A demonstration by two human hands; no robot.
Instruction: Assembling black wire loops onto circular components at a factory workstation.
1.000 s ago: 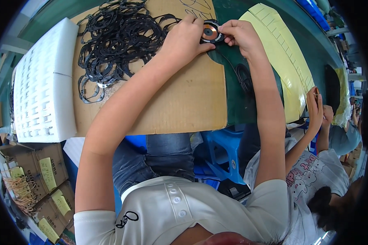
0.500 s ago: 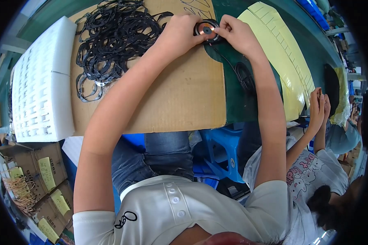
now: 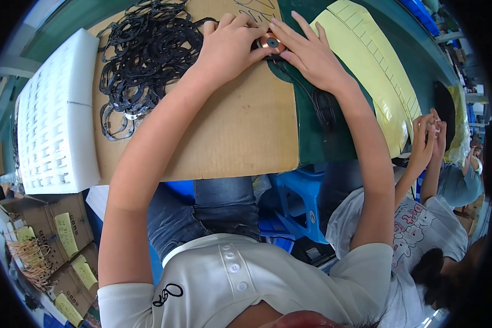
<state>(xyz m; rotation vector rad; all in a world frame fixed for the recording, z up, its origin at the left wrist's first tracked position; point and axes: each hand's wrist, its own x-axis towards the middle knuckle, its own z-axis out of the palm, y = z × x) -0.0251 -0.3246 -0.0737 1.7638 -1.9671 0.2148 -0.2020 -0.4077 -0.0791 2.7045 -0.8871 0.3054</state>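
Note:
A small round black piece with a copper coil (image 3: 270, 44) and a dark centre sits between my hands at the far edge of the cardboard. My left hand (image 3: 228, 48) curls around its left side, thumb at the near rim and fingers at the far side. My right hand (image 3: 311, 57) grips its right side between thumb and forefinger, while the other fingers stretch outward. A black cable (image 3: 323, 106) lies to the right, by my right wrist. The fingers partly hide the piece's rim. Left of my left hand lies a tangled heap of thin black ring-shaped parts (image 3: 147, 54).
Brown cardboard (image 3: 240, 131) covers the green table. A white foam tray with slots (image 3: 57, 115) stands at the left. Yellow sheets (image 3: 366, 60) lie to the right. A co-worker's hands (image 3: 429, 136) are beyond them. A blue stool (image 3: 298, 202) stands under the table.
My right hand has opened its outer fingers, and its forefinger has shifted to the far rim of the coil piece. The piece and both hands have moved slightly left.

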